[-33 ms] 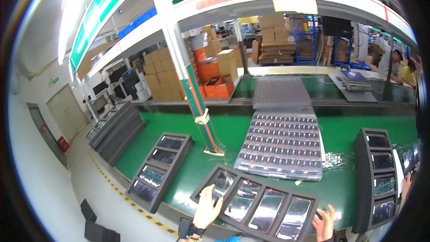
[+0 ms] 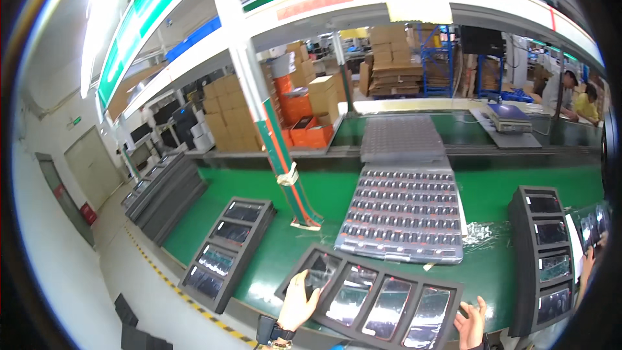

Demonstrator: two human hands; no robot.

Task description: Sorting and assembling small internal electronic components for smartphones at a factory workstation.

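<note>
A black foam tray (image 2: 342,326) lies aslant in front of me, with a flat glossy screen panel in each compartment. My left hand (image 2: 295,308) reaches over its left end, thumb and fingers apart around the leftmost screen panel (image 2: 321,268). Part of that panel is hidden by the fingers, and I cannot tell whether they touch it. At the tray's right end is my right hand (image 2: 472,325), fingers spread and holding nothing. Behind the tray, a clear plastic blister tray (image 2: 398,249) carries rows of small dark parts.
Filled foam trays stand at left (image 2: 228,225) and right (image 2: 545,253), with a foam stack (image 2: 162,198) farther left. A taped post (image 2: 285,168) rises from the green bench (image 2: 272,256). At far right, another person's hand (image 2: 587,266) is beside more panels.
The whole view has shifted slightly. My left fingers have moved a little over the leftmost panel, with a darker patch showing between thumb and fingers. My right hand stays beside the tray.
</note>
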